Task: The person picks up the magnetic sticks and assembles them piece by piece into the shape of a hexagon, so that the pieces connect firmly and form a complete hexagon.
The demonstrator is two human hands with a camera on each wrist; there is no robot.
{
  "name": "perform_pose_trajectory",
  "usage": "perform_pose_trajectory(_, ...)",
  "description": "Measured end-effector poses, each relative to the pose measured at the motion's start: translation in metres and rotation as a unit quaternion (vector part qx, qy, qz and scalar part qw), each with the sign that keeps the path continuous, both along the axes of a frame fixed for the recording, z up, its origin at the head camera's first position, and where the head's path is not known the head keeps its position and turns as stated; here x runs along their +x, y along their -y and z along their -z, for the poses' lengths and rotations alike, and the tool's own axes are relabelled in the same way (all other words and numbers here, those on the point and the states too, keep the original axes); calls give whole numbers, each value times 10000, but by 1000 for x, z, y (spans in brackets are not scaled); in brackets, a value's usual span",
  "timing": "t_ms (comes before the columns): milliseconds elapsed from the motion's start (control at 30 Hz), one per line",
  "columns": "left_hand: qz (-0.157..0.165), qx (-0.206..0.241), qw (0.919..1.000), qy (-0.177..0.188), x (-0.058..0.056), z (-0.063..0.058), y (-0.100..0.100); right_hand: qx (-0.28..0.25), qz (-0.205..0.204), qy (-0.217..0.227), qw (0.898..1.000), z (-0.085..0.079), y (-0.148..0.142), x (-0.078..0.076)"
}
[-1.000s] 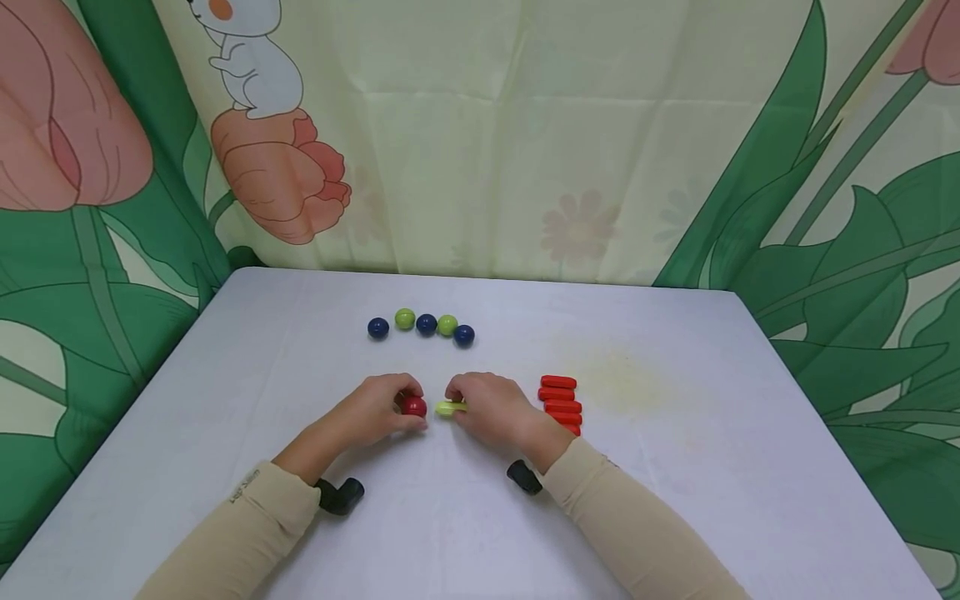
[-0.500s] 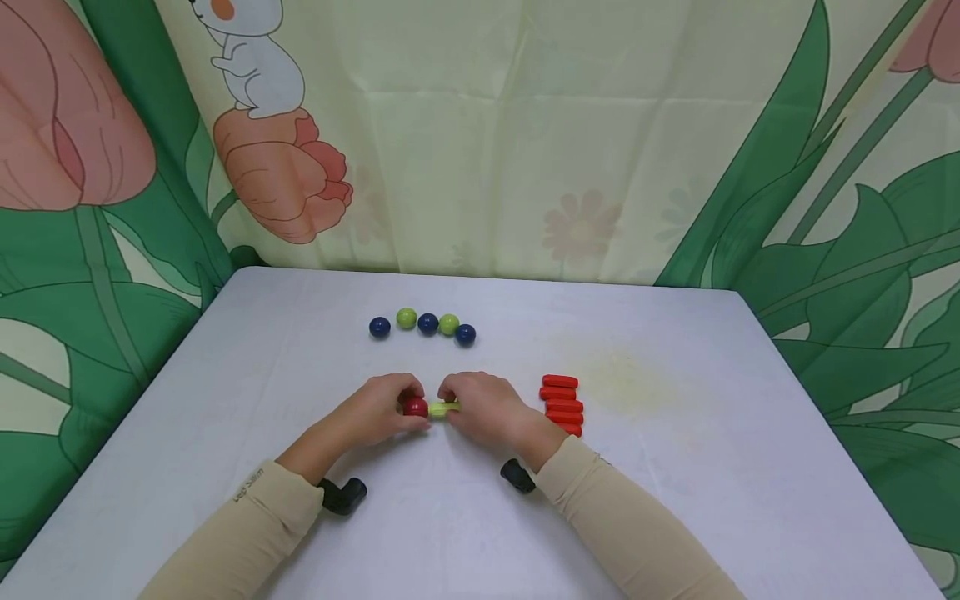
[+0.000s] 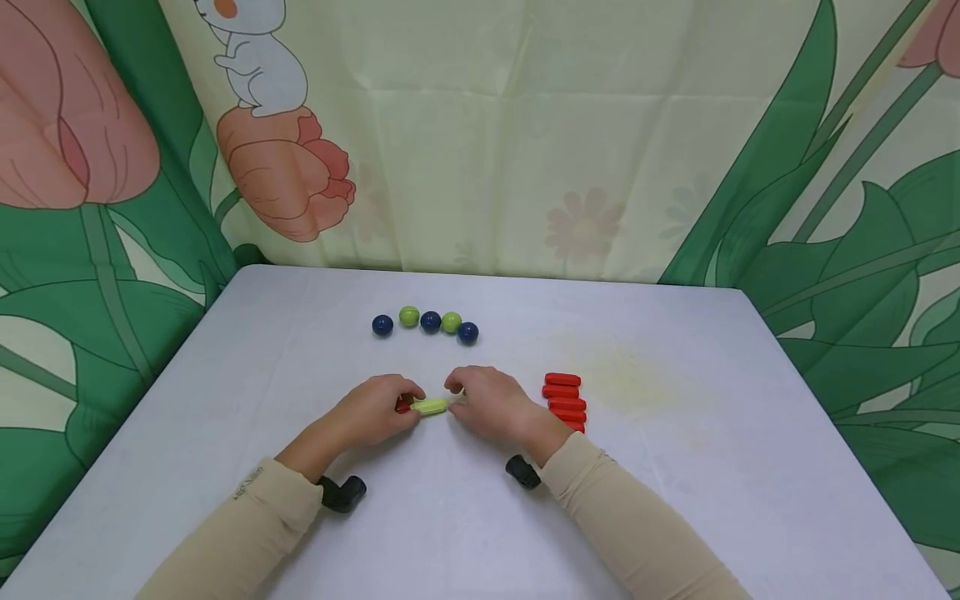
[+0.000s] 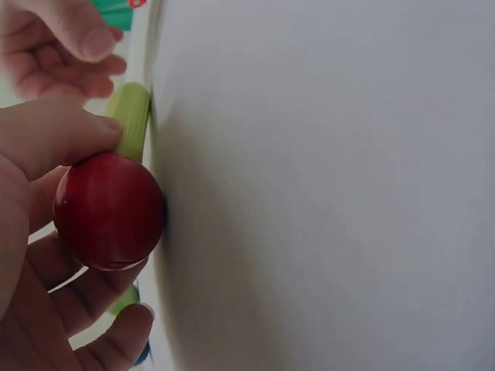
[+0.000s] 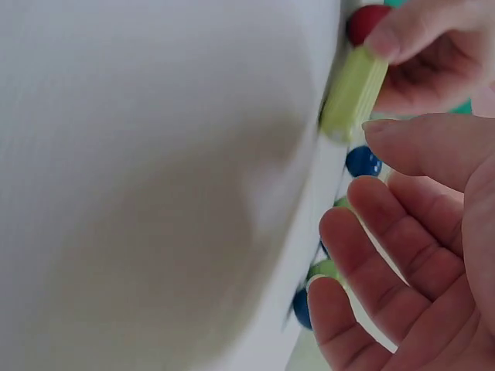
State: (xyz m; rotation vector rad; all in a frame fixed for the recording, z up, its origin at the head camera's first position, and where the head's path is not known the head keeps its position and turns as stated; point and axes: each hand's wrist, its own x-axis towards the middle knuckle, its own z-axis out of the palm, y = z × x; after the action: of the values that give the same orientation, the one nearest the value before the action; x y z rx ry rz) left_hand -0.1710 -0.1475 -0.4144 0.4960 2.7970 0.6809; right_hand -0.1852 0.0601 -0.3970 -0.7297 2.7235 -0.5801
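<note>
My left hand (image 3: 377,408) holds a glossy red ball (image 4: 108,209), with its fingers curled round it. The left thumb also lies on the near end of a short, ridged, light green stick (image 5: 354,94), which points right from the ball, close along the table. In the head view the left fingers hide much of the ball. My right hand (image 3: 491,404) is just off the stick's free end (image 3: 442,406); its fingers are loosely bent and hold nothing, as the right wrist view (image 5: 402,255) shows.
A row of dark blue balls (image 3: 431,322) and light green balls (image 3: 408,316) lies behind the hands on the white table (image 3: 675,467). Several red sticks (image 3: 562,392) are stacked in a column right of my right hand. A printed curtain (image 3: 487,167) hangs behind the table.
The light green stick has moved left, up to the red ball and the left thumb. My right hand, which pinched the stick, has let it go and drawn slightly right.
</note>
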Motion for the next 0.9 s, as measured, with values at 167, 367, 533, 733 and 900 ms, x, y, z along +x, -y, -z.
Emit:
perform_pose_trajectory(167,-155,-184,9996,139,1,1,13,19,124,-17,9999,-3,-9,-5)
perform_pose_trajectory(367,-250,-223,9993,181,0,0,17,117,173,-82,9997,-16,-19,-18)
perform_pose_trajectory(533,-189,-265,9993,194,-3,-2,10,323,250,-331,9986,-26,-28,-39)
perform_pose_trajectory(733,-302,-274,9989,223,-5,-2,5,364,440,-246,9981,-25,-30,-66)
perform_pose_trajectory(900,-443,-106,9987,248,-3,-1,7,325,513,-213,9979,-20,-24,-80)
